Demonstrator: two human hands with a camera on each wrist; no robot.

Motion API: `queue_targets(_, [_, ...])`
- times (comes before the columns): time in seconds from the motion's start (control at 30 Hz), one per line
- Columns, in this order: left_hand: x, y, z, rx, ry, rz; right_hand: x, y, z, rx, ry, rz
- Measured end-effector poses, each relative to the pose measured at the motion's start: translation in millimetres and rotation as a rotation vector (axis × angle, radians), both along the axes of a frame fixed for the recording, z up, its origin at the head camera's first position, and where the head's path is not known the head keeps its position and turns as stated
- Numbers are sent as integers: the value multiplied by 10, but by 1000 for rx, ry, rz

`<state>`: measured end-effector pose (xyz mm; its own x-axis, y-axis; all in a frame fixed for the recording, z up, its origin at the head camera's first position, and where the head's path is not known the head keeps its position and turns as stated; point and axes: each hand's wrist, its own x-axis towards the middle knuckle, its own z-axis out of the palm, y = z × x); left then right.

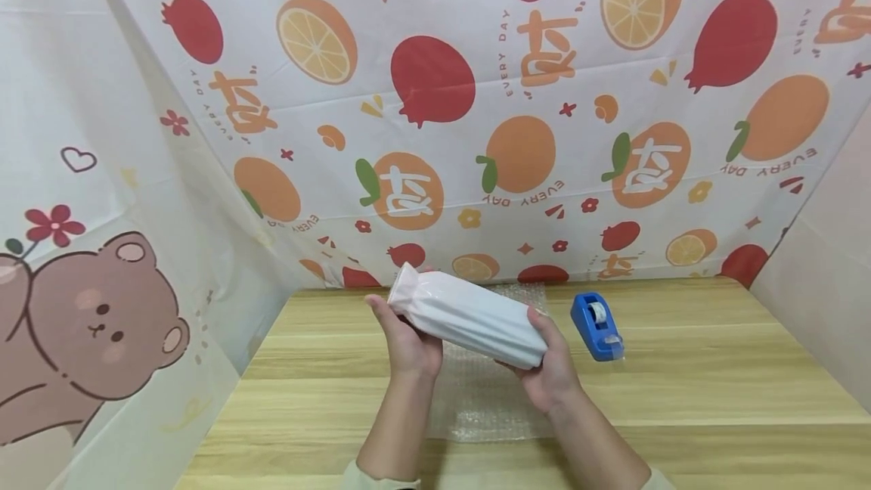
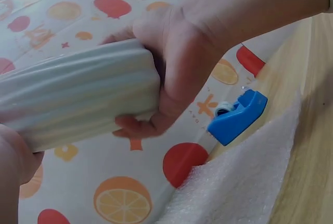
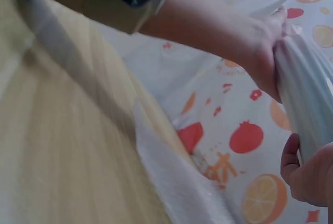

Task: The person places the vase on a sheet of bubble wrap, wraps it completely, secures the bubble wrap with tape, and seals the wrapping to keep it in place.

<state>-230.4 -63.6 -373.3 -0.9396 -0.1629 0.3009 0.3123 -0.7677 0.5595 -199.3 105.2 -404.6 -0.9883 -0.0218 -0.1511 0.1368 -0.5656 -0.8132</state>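
Both hands hold a ribbed vase (image 1: 469,316) aslant above the table, its pinkish neck up to the left and its pale, bluish-white base lower right. My left hand (image 1: 413,342) supports the neck end from below, thumb sticking up beside it. My right hand (image 1: 553,369) grips the base, thumb on top and fingers underneath, partly hidden in the head view. From the left wrist, the right hand (image 2: 179,60) shows curled round the base. Beneath the vase lies a sheet of bubble wrap (image 1: 493,407).
A blue tape dispenser (image 1: 597,327) stands on the wooden table (image 1: 701,369), right of the bubble wrap. A fruit-printed cloth (image 1: 585,119) hangs along the table's back edge, and a bear-printed cloth (image 1: 102,324) hangs at the left.
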Motion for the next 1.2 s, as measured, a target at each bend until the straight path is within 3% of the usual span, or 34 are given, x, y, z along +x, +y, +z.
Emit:
queue_targets(0.23, [-57,-85,28,1,-63,42,-24,170,142,126,101,-37])
queue_targets(0.43, [-56,-159,45,-63,-163,-9,-50,343,191,200,145,-63])
queue_targets(0.5, [-55,-187,50,-153,-202,-40,-54,406,195,211,157,-76])
queue_targets(0.63, [-66,-236,40,-442,-238,-107,-53,523,196,248,196,-101])
queue_targets(0.73, [-79,-275,3,-648,-232,-160,-48,596,189,296,235,-96])
queue_targets(0.83, [-85,-335,-69,-794,-225,-238,-48,679,159,350,250,-71])
queue_targets(0.97, [-78,-437,-170,-967,-188,-320,-57,776,84,425,214,-18])
queue_targets(1.2, [-144,-520,-285,-1131,-142,-337,-122,863,-101,538,141,67])
